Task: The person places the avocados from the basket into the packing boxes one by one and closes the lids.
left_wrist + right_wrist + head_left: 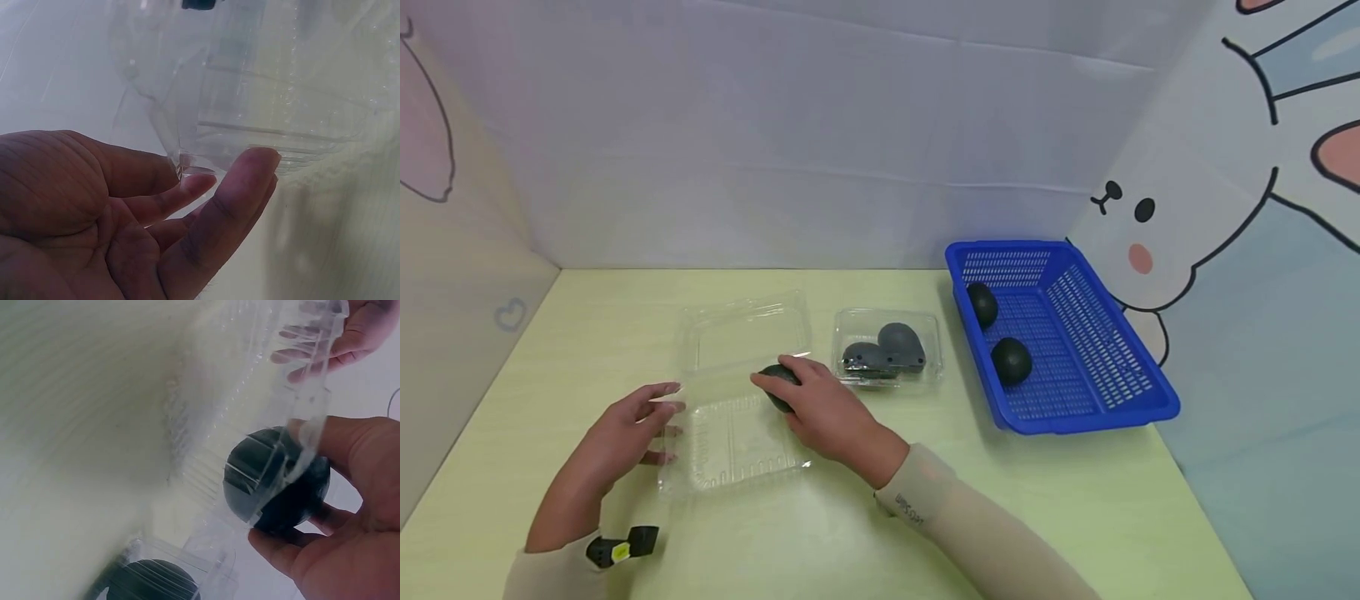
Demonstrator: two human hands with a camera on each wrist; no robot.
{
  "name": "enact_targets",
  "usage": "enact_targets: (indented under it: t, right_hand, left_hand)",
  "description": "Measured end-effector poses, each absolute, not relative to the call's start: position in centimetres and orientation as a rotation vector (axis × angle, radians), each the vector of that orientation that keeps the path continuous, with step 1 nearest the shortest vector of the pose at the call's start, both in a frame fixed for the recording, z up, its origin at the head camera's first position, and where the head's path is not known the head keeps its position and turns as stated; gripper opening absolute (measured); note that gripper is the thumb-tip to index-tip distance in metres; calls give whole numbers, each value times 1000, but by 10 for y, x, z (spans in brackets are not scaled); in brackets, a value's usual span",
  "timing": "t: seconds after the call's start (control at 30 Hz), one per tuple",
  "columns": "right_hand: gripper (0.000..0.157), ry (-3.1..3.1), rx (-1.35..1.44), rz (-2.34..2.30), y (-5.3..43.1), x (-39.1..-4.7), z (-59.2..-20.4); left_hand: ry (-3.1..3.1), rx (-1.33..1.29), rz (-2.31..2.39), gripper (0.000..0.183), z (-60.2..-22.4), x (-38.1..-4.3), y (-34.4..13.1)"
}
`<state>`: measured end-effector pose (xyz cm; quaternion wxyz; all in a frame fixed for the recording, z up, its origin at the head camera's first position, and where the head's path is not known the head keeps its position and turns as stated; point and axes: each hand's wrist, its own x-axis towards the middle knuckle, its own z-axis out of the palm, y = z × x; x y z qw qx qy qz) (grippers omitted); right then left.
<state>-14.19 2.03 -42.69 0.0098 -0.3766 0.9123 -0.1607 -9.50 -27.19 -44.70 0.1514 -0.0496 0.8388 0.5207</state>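
My right hand (823, 408) holds a dark, smooth avocado (781, 385) between thumb and fingers, above the base of an unfolded clear plastic clamshell box (730, 450). In the right wrist view, the clear wall of the box overlaps the held avocado (250, 478). At the box's left side, my left hand (628, 429) has its fingers spread and fairly straight. In the left wrist view, the thumb and fingertips of that hand (144, 206) are right at a clear corner of the box (194, 140).
Right of the unfolded box, a closed clear box (842, 321) contains dark rounded avocados (901, 346). Farther right stands a blue perforated basket (1075, 333) with two more avocados (1011, 361) along its left side. A white backdrop (775, 150) rises behind the pale table (880, 533).
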Motion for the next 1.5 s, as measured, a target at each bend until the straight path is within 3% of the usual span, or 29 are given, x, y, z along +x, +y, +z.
enact_targets:
  t: [1.0, 1.5]
  right_hand:
    - [48, 2908, -1169, -174, 5, -141, -444]
    - [60, 2893, -1218, -184, 17, -138, -426]
  left_hand:
    - [2426, -125, 1485, 49, -448, -97, -271]
    - [2434, -124, 1465, 50, -449, -96, -274]
